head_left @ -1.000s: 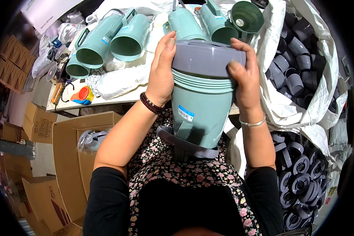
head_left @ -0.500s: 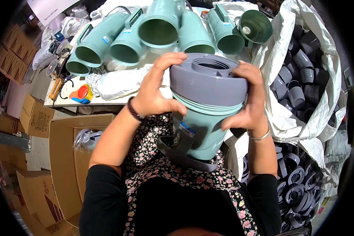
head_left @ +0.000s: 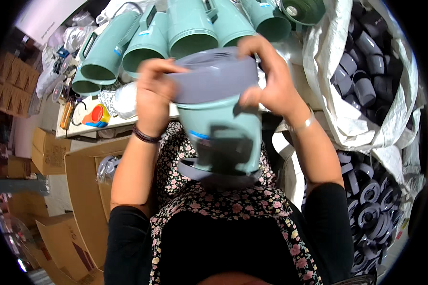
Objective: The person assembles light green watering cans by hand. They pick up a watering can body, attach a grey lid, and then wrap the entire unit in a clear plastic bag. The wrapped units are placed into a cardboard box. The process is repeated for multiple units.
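Between my hands, in front of my apron, stands a pale green jug body [head_left: 218,123] with a small blue sticker and a dark grey base ring [head_left: 214,179]. A wide grey collar [head_left: 214,80] sits on its top. My left hand [head_left: 154,95], smeared by motion, grips the collar's left side. On the right side of the collar, my right hand [head_left: 268,78] is closed with its fingers over the top edge and its thumb against the lower side. Whether the collar is fully seated all round cannot be made out through the blur.
Several green jug bodies [head_left: 145,45] with handles lie on the table beyond. To the right, a white sack [head_left: 318,95] holds dark grey cups [head_left: 364,90], with grey rings [head_left: 368,213] below it. An opened cardboard box [head_left: 85,199] stands left. A red-yellow-blue tape dispenser [head_left: 98,115] lies at the table edge.
Both hands and the jug have moved left and slightly up. The collar's top now faces me less, and the right hand sits higher on it.
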A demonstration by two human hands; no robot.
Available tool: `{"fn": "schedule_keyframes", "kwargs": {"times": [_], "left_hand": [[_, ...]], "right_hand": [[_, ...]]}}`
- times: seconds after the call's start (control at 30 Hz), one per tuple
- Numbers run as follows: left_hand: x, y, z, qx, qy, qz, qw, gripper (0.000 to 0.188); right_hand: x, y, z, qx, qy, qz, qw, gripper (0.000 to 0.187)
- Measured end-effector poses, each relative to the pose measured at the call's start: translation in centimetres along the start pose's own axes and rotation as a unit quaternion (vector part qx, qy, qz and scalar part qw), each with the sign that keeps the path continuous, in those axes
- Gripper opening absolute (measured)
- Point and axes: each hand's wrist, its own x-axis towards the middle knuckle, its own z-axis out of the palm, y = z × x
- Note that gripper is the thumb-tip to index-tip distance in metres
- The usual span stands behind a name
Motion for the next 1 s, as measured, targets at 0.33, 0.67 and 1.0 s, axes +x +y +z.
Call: {"fn": "schedule_keyframes", "kwargs": {"times": [0.33,0.67,1.0], "left_hand": [[-3.9,-0.4,-5.4,-0.133,0.079,-0.119,0.981,0.028],[4.4,-0.1,-2.9,-0.094,-0.178,-0.296,0.934,0.02],[8.9,-3.5,0.2,0.028,-0.088,-0.268,0.959,0.012]], "right_hand": [[-14.3,21.3,7.2,-0.206,0.035,0.161,0.965,0.016],[-6.2,10.9,0.8,0.544,0.215,0.423,0.692,0.022],[2.3,3.6,0.5,0.636,0.217,0.264,0.692,0.005]]}}
